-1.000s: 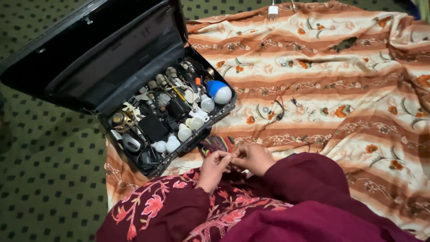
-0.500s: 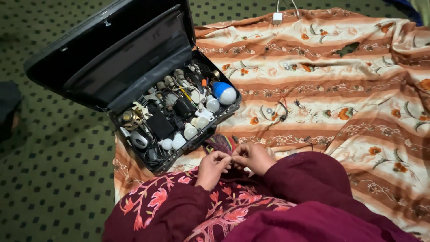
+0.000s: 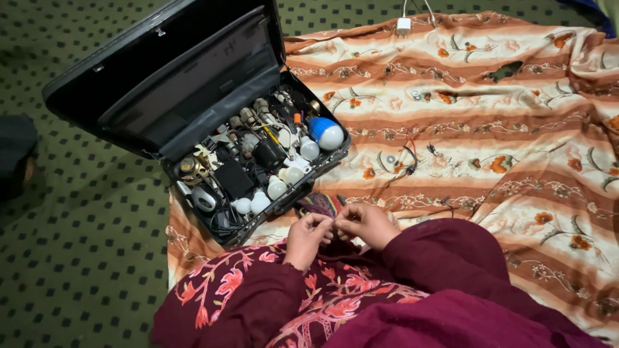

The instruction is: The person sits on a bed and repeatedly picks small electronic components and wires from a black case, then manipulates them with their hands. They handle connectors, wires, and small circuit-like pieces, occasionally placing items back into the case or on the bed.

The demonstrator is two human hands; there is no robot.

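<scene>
My left hand [image 3: 305, 236] and my right hand [image 3: 367, 225] meet fingertip to fingertip over my lap, in maroon embroidered sleeves. Both pinch something small and thin between them, too small to identify. Just beyond my fingers lies a small multicoloured pouch [image 3: 319, 203]. Past it stands an open black briefcase [image 3: 193, 84] packed with parts: a blue-and-white bulb [image 3: 324, 133], several small white bulbs [image 3: 259, 200], black boxes and wires.
An orange striped floral cloth [image 3: 516, 129] covers the floor to the right, with loose thin wires and small parts [image 3: 405, 161] on it. A white plug with a cable [image 3: 404, 26] lies at its far edge. Green dotted carpet [image 3: 77, 258] lies left, with a dark object [image 3: 16, 154].
My hands stay together at the same spot, with fingers shifting only slightly. The view has drifted, so the briefcase and cloth sit a little further right in the frame.
</scene>
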